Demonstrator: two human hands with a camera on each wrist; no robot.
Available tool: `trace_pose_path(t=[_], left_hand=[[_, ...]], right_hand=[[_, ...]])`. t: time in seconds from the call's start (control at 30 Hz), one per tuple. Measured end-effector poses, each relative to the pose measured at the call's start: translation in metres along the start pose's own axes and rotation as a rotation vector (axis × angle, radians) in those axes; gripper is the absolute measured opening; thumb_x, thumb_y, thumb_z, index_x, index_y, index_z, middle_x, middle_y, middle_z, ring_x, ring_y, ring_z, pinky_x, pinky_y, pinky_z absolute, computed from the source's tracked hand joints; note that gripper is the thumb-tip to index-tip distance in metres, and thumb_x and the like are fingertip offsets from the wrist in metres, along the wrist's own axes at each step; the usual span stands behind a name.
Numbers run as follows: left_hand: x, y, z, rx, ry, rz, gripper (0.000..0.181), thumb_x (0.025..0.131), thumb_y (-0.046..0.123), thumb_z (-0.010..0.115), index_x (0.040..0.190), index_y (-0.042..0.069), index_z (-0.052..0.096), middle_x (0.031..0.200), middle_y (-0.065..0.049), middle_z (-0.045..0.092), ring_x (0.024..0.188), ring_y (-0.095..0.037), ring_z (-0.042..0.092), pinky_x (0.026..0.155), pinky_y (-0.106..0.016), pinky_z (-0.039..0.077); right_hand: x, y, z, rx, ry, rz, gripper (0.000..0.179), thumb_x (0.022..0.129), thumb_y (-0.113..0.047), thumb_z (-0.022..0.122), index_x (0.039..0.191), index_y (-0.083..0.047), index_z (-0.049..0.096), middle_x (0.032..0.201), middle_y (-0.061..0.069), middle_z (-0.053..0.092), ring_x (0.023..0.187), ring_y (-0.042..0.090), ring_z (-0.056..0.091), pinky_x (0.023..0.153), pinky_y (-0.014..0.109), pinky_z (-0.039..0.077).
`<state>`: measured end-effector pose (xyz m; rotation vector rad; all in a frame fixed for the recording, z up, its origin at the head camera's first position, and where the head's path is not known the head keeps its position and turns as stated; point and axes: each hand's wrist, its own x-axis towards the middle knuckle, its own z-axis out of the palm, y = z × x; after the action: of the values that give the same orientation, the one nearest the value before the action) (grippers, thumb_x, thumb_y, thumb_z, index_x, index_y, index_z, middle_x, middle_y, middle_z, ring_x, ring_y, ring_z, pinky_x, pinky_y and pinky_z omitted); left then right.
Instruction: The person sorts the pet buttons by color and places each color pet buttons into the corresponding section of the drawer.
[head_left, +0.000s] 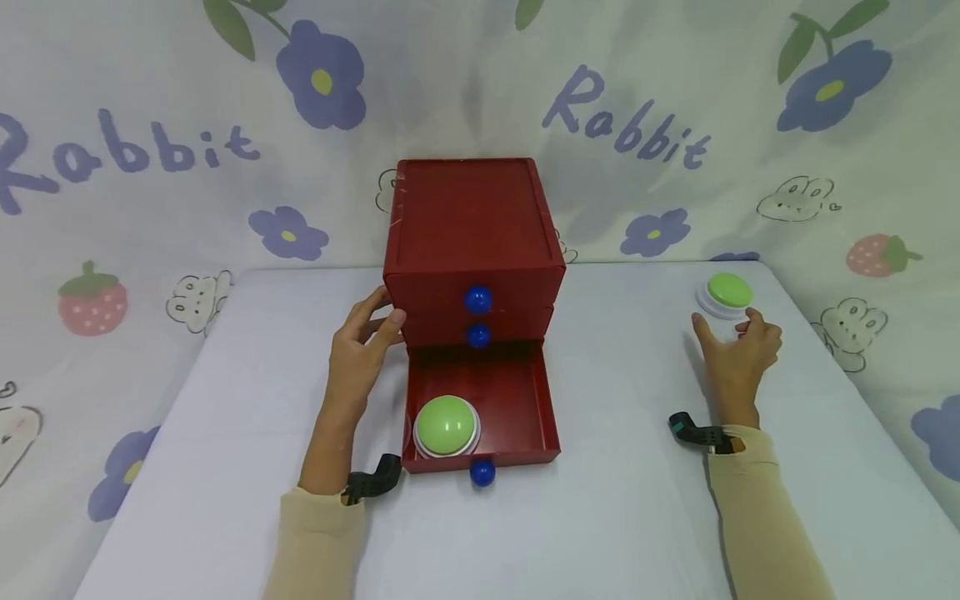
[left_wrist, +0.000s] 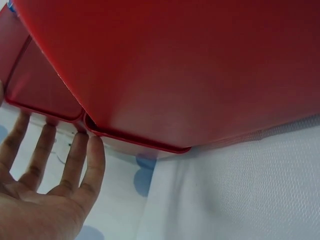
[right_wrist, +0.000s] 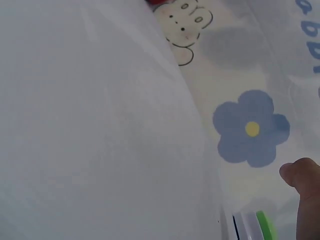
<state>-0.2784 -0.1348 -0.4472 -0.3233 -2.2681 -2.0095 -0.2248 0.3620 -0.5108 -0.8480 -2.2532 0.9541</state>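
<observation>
A red drawer box stands at the middle back of the table, its bottom drawer pulled out. Inside that drawer, at its front left, sits a green push button on a white base. My left hand is at the box's left side, fingers straight; in the left wrist view the fingertips are right at the edge of the red wall. Far to the right, my right hand is spread just in front of a second green button, thumb and fingers apart, nothing between them.
Blue round knobs mark the box's drawers; the upper two are closed. Behind the white table hangs a cloth printed with flowers, rabbits and strawberries. Each wrist wears a black camera mount.
</observation>
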Motion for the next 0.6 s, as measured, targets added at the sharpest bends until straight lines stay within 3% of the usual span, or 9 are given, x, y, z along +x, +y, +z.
trace_pose_path(t=[0.2,0.6], left_hand=[[0.001,0.000,0.002,0.002,0.001,-0.007,0.054,0.098,0.029,0.066,0.149,0.024,0.049,0.140,0.000,0.052,0.108,-0.019,0.061,0.088,-0.031,0.056],[0.000,0.001,0.000,-0.005,-0.007,-0.012,0.052,0.099,0.027,0.065,0.149,0.024,0.050,0.140,-0.001,0.052,0.109,-0.019,0.060,0.089,-0.031,0.056]], right_hand=[[0.017,0.004,0.002,-0.030,0.002,-0.011,0.090,0.083,-0.055,0.074,0.147,-0.002,0.039,0.121,0.015,0.033,0.118,0.032,0.027,0.094,0.047,0.026],[0.037,0.011,0.004,-0.107,-0.001,0.045,0.099,0.083,-0.057,0.071,0.152,0.000,0.031,0.133,0.026,0.035,0.125,0.036,0.029,0.101,0.052,0.022]])
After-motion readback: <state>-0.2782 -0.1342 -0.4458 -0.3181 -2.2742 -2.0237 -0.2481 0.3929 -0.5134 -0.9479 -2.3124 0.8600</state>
